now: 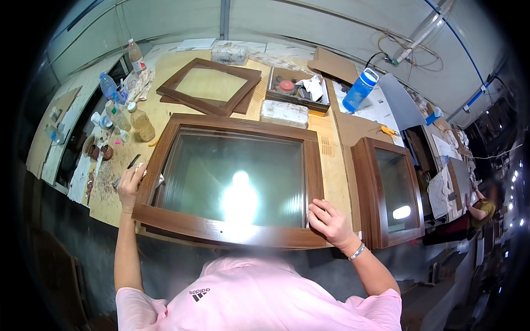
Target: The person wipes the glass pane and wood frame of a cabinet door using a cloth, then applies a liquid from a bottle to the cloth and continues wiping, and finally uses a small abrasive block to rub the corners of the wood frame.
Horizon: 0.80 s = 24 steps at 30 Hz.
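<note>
In front of me a brown wood-framed glass panel (pixel 237 234) lies on the worktable, a bright light reflected in its glass. My left hand (pixel 130 185) is closed beside the panel's left rail. Something whitish shows at its fingertips, too small to make out, and a thin black-handled tool (pixel 133 161) is right by them. At the opposite side, my right hand (pixel 330 220) has its curled fingers over the lower part of the right rail, gripping the frame near the glass edge. A bracelet is on that wrist.
Two similar frames (pixel 243 73) lie stacked behind, near a wrapped white block (pixel 284 114) and a box of supplies (pixel 312 103). Bottles (pixel 142 124) crowd the left. Rightward are a blue bottle (pixel 360 91), yellow-handled tool (pixel 389 131), more glass panels (pixel 395 193) and another person (pixel 479 212).
</note>
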Each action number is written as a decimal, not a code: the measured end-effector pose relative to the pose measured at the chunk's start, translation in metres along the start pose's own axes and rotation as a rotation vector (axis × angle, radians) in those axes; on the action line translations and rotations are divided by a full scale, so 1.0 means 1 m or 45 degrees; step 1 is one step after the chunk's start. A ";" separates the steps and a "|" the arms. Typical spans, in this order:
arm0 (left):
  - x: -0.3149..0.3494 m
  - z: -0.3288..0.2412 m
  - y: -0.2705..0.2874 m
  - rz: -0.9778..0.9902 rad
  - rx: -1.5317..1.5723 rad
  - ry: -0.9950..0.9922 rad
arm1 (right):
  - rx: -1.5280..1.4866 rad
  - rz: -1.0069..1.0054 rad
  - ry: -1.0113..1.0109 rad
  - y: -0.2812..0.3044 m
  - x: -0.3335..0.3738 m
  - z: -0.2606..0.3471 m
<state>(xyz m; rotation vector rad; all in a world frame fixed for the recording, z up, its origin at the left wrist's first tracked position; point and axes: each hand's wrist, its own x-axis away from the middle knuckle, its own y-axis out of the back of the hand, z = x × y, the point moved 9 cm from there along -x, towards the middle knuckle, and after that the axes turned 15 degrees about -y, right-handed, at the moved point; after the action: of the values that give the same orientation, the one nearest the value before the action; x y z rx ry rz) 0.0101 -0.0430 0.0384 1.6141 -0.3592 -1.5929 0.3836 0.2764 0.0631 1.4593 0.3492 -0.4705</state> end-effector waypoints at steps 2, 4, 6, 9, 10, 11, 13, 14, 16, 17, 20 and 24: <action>0.009 0.009 -0.002 0.092 0.053 0.079 | 0.007 0.029 -0.002 -0.006 0.005 0.000; 0.010 0.016 0.003 0.137 0.093 0.149 | -0.034 0.073 -0.036 -0.005 0.005 -0.002; 0.012 0.025 0.013 0.149 0.128 0.215 | -0.105 0.158 -0.095 -0.007 0.009 -0.010; 0.077 0.109 0.058 -0.305 0.416 0.623 | -0.150 0.177 -0.226 0.008 0.006 -0.035; 0.063 0.102 0.088 -0.464 0.354 0.826 | -0.086 0.191 -0.299 0.012 0.009 -0.045; 0.053 0.101 0.113 -0.737 0.613 0.889 | -0.124 0.155 -0.433 0.018 0.012 -0.058; 0.087 0.142 0.184 -0.812 0.500 0.996 | -0.558 0.168 -0.981 0.004 0.019 -0.093; 0.063 0.120 0.180 -0.782 0.713 1.059 | -0.758 0.184 -1.250 -0.012 0.027 -0.104; 0.066 0.118 0.146 -0.168 0.464 0.965 | -0.954 0.252 -1.426 -0.042 0.029 -0.107; 0.069 0.109 0.112 0.103 0.512 1.016 | -1.040 0.302 -1.489 -0.056 0.029 -0.103; 0.086 0.054 0.005 0.410 1.284 1.286 | -0.975 0.360 -1.507 -0.078 0.026 -0.100; 0.107 0.002 -0.052 0.014 1.565 1.780 | -1.169 0.196 -1.524 -0.080 0.020 -0.083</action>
<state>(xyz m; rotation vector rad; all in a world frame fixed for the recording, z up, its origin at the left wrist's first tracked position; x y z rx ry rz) 0.0081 -0.0868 -0.0726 3.0918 -0.5550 0.2708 0.3651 0.3537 -0.0235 0.1642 -0.4723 -0.8222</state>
